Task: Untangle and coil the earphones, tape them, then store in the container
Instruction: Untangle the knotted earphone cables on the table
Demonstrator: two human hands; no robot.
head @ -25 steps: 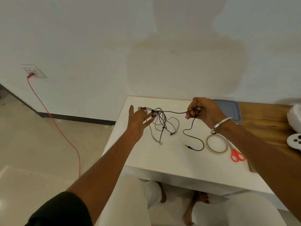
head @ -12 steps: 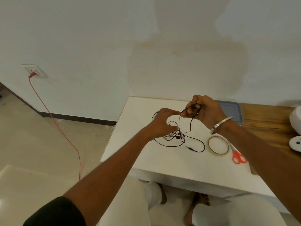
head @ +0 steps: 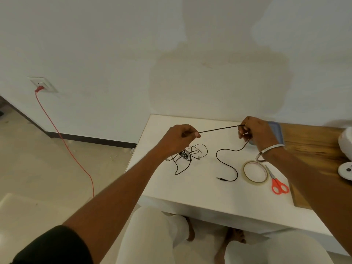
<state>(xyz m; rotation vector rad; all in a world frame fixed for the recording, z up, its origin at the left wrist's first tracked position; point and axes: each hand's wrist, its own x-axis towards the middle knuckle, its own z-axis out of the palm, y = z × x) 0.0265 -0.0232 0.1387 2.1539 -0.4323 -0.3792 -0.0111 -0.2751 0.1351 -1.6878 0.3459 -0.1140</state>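
Observation:
The black earphones point(head: 219, 129) are stretched taut in the air between my two hands above the white table point(head: 209, 187). My left hand point(head: 177, 139) pinches the cord at one end of the taut stretch. My right hand point(head: 256, 133) grips it at the other. A tangled bunch of cord point(head: 187, 154) lies on the table below my left hand. The plug end point(head: 221, 178) trails on the table below my right hand. A roll of clear tape point(head: 255, 173) lies to the right. The blue-lidded container point(head: 276, 130) shows partly behind my right hand.
Red-handled scissors point(head: 278, 184) lie right of the tape. A wooden surface point(head: 314, 147) adjoins the table on the right, with white objects point(head: 346, 155) at the frame edge. A red cable point(head: 62, 138) hangs from a wall socket at left. My knees are under the table's near edge.
My left hand has taken hold of the cord near my right hand and pulled leftward, drawing a stretch taut. The tangle on the table has shifted and loosened.

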